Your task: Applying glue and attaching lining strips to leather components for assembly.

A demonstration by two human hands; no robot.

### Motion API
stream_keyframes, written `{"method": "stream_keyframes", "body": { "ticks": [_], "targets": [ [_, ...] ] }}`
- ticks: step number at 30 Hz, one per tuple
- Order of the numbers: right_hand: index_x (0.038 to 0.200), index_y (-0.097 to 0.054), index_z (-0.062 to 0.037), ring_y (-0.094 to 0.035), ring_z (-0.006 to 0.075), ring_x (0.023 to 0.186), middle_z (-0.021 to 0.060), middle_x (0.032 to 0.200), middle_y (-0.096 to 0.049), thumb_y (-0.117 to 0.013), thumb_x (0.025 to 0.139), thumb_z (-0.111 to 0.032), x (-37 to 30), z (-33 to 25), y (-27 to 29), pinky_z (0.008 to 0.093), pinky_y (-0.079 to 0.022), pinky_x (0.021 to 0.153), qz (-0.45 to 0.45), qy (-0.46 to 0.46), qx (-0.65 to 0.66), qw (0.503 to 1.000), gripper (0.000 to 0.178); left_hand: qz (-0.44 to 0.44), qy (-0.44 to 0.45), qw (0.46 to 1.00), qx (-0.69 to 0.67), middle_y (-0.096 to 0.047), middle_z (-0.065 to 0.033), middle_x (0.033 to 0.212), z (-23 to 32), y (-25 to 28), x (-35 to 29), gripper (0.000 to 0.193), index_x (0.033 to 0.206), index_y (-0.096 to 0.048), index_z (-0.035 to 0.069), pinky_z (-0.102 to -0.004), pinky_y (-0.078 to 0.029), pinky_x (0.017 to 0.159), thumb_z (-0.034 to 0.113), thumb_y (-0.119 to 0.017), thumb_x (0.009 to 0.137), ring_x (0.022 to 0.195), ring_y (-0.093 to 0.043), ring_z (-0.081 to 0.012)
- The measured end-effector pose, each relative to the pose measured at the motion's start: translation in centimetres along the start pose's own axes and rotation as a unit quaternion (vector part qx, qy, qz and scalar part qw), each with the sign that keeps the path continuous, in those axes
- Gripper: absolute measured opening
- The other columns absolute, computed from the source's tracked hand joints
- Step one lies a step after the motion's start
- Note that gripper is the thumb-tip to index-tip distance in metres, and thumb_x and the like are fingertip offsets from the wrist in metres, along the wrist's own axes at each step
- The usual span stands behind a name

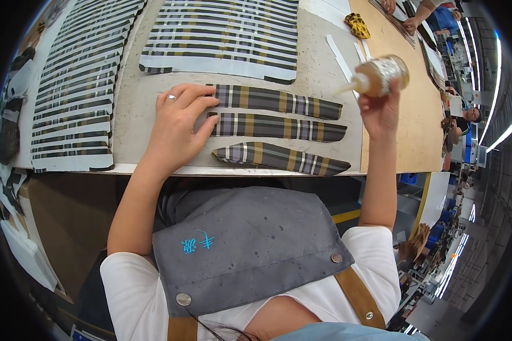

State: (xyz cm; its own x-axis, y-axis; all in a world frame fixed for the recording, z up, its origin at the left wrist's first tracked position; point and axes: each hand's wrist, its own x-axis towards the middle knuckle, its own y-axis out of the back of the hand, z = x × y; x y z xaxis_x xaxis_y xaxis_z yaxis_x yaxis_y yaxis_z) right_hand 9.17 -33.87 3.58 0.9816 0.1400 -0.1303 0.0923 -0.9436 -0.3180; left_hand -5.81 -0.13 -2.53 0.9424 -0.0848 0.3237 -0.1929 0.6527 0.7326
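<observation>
Three plaid fabric pieces lie one below another on the worktable: an upper one [279,102], a middle one [279,126] and a lower one [281,158] with pointed ends near the table's front edge. My left hand [179,122] rests at their left side, fingers apart. Its fingertips touch the left end of the upper piece, and the thumb meets the end of the middle one. In my right hand [379,111], raised to the right of the pieces, is a squeeze bottle [384,77] with amber contents. It is tilted, its thin nozzle pointing left, and slightly blurred.
Rows of plaid strips with white edges form one stack [222,40] behind the pieces and another [77,108] at the left. White narrow strips [342,62] and a yellow-black bundle [357,25] lie farther right. Another person's hand [409,25] is at the far right of the table.
</observation>
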Motion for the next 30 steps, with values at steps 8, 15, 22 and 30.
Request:
{"method": "stream_keyframes", "body": {
  "ticks": [8, 15, 22, 30],
  "targets": [
    [0.105, -0.056, -0.0015, -0.061, 0.0148, 0.054, 0.0089, 0.077, -0.065, -0.064, 0.081, -0.057, 1.2, 3.3, -4.8, 0.0235, -0.046, 0.047, -0.032, -0.013, -0.118, 0.992, 0.061, 0.013, -0.013, 1.000, 0.020, -0.060, -0.0035, 0.112, 0.2, -0.4, -0.1, 0.022, 0.098, -0.062, 0.007, -0.0379, -0.032, 0.095, 0.009, -0.067, 0.076, 0.111, -0.051, -0.0230],
    [0.106, -0.055, -0.0004, -0.062, 0.0157, 0.056, 0.0095, 0.077, -0.065, -0.062, 0.084, -0.056, 0.6, 3.6, -5.4, 0.0243, -0.048, 0.049, -0.054, -0.022, -0.133, 0.989, 0.061, 0.040, -0.028, 0.999, 0.017, -0.060, -0.0029, 0.110, -0.1, -0.4, -0.1, 0.020, 0.095, -0.063, 0.008, -0.0379, -0.031, 0.094, 0.017, -0.067, 0.078, 0.109, -0.051, -0.0228],
    [0.109, -0.054, -0.0039, -0.061, 0.0169, 0.069, 0.0094, 0.088, -0.063, -0.073, 0.079, -0.038, -0.3, 3.3, -5.0, 0.0253, -0.048, 0.053, -0.125, -0.026, -0.054, 0.990, 0.050, 0.004, -0.029, 0.999, 0.026, -0.060, -0.0035, 0.114, 0.1, -0.1, -0.1, 0.030, 0.100, -0.063, 0.008, -0.0386, -0.028, 0.099, 0.020, -0.071, 0.074, 0.113, -0.050, -0.0231],
    [0.114, -0.055, -0.0034, -0.060, 0.0138, 0.077, 0.0094, 0.097, -0.064, -0.068, 0.085, -0.039, -1.0, 4.0, -5.1, 0.0225, -0.047, 0.056, -0.158, -0.042, -0.008, 0.987, 0.048, 0.001, -0.025, 0.999, 0.046, -0.059, -0.0012, 0.114, 0.2, -0.3, -0.1, 0.028, 0.100, -0.063, 0.010, -0.0374, -0.028, 0.098, 0.016, -0.071, 0.073, 0.113, -0.050, -0.0222]
  ]
}}
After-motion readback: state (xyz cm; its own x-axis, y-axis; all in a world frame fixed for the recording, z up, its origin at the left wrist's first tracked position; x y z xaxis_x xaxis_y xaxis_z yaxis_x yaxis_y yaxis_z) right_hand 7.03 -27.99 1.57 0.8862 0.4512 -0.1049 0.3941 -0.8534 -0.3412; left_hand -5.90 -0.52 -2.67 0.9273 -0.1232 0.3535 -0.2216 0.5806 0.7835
